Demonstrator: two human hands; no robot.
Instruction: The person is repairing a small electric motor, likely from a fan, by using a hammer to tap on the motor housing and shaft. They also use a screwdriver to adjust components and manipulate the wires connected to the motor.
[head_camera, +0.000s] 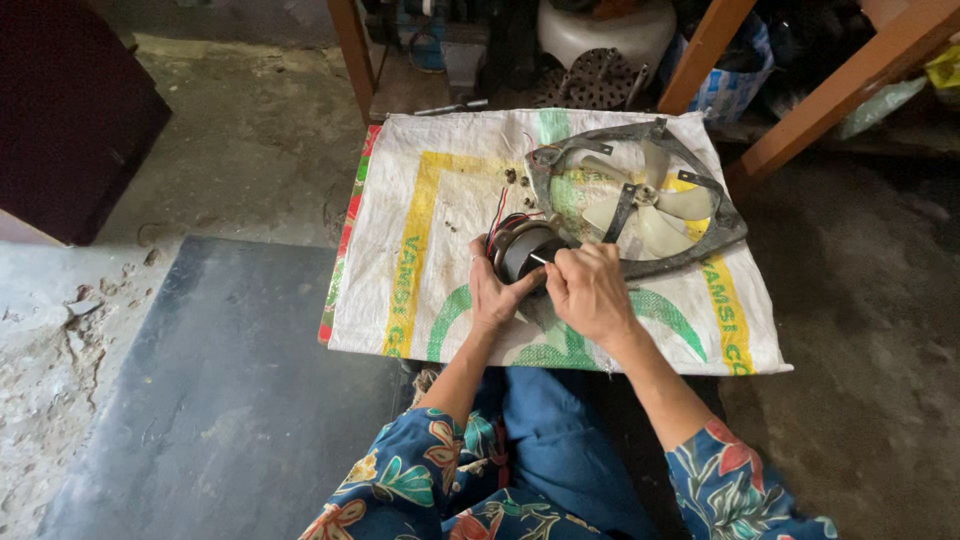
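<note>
A small dark fan motor (526, 246) with red and black wires lies on a white woven sack (420, 260) spread over a low table. My left hand (495, 290) grips the motor from its near left side. My right hand (588, 290) pinches a thin metal tool or shaft against the motor's right side; its fingers hide that part. Just behind the motor rests a grey fan frame (722, 222) with pale plastic blades (650, 195).
Small dark screws or bits (515, 178) lie on the sack near the frame. Wooden legs (352, 50) and stored clutter stand behind the table. A dark slab (220, 380) covers the floor at left; rough concrete lies to the right.
</note>
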